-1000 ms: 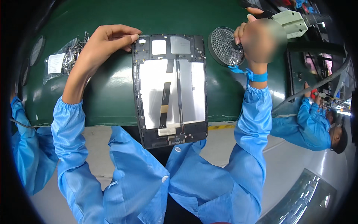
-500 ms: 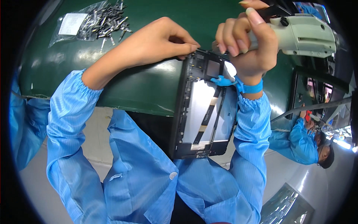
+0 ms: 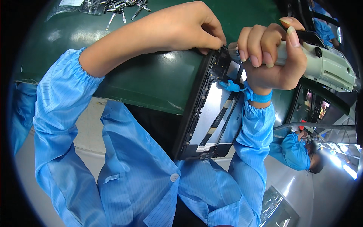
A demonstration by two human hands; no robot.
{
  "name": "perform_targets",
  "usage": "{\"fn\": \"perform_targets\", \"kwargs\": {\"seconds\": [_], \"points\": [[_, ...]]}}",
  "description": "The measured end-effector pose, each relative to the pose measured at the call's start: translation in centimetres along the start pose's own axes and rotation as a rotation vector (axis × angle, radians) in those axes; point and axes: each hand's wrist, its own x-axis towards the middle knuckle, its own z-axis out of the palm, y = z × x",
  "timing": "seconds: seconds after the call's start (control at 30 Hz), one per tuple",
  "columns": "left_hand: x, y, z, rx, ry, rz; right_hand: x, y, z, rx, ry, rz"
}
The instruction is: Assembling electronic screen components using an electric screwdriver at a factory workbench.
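Note:
An opened tablet (image 3: 230,117), with bare circuit parts and a silvery panel, leans at the green table's edge in front of my body. At its far corner, my left hand (image 3: 189,28) pinches thumb and finger together on something small and dark that I cannot make out. My right hand (image 3: 276,56) is wrapped round a pale green electric screwdriver (image 3: 332,70). The screwdriver's knurled nose (image 3: 233,51) points left at that same corner, close to my left fingertips. A blue wrist strap (image 3: 261,97) circles my right wrist.
Several small dark and metallic parts (image 3: 121,7) lie beside a clear plastic bag (image 3: 62,11) at the far left. A dark-framed panel (image 3: 315,100) and a grey cable (image 3: 317,125) are on the right. A co-worker in blue (image 3: 297,151) sits beyond.
My hands and the tablet's far end appear further right. The screwdriver's rear end has dropped, so it tilts more. Both hands keep their grip. The parts and bag sit higher in view.

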Motion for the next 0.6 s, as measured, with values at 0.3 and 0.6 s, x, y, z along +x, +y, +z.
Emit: {"fn": "perform_targets", "kwargs": {"seconds": [0.3, 0.6], "points": [[0.03, -0.09, 0.12, -0.014, -0.001, -0.035, -0.22, 0.35, -0.11, -0.023, 0.039, -0.011], [-0.26, 0.06, -0.08, 0.018, -0.012, -0.043, -0.33, 0.46, -0.46, -0.063, -0.011, -0.029]]}}
